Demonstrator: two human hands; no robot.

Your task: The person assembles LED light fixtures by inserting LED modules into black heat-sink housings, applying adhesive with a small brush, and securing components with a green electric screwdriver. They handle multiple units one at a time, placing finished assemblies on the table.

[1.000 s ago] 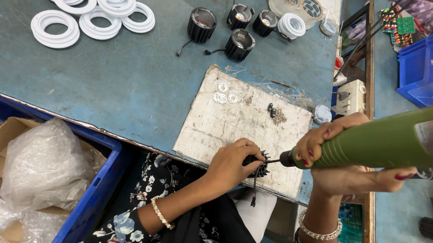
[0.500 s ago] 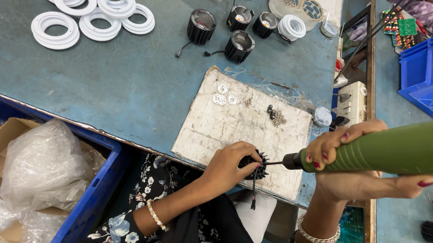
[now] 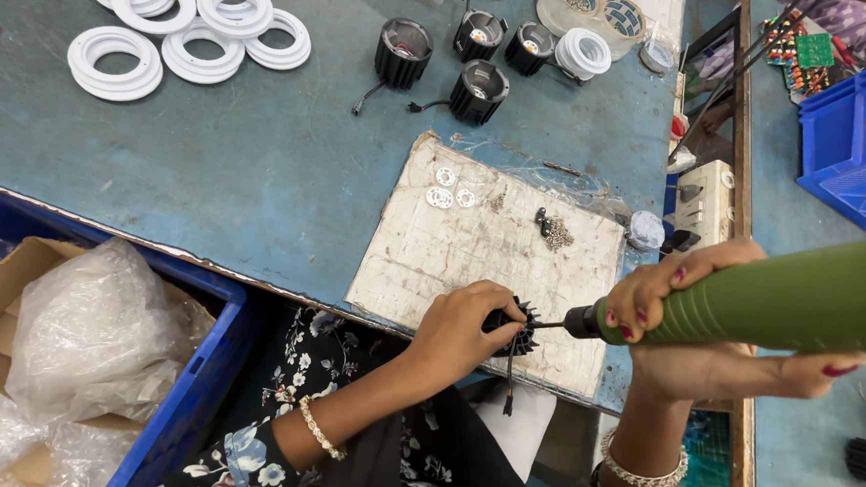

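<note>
Black finned housing [image 3: 515,331] sits at the near edge of the worn white board [image 3: 474,251], low centre of the view. Left hand [image 3: 460,330] is wrapped around it from the 9 o'clock side, fingers closed on the fins. A thin dark lead [image 3: 508,379] hangs from the housing toward 6 o'clock, over the board's edge.

Green electric screwdriver [image 3: 787,300] lies horizontal, coming in from 3 o'clock; its bit meets the housing's right face. Right hand [image 3: 699,327] is clamped on the screwdriver body near the dark collar, fingers over the top, thumb below.

On the board: three small white rings [image 3: 449,189] toward 11 o'clock of the housing, a small heap of screws [image 3: 552,230] toward 1 o'clock.

The board rests on the blue-grey surface [image 3: 278,173]. Toward 12 o'clock, four more black housings [image 3: 474,93], well apart from the hands. Beside them, a white ribbed ring [image 3: 582,54]. At 10 o'clock, far edge, a cluster of flat white rings [image 3: 190,38].

At 8 o'clock, below the surface: blue crate [image 3: 178,410] with a cardboard box and crumpled clear plastic bags [image 3: 88,335]. At 2 o'clock, another blue crate [image 3: 858,147].
</note>
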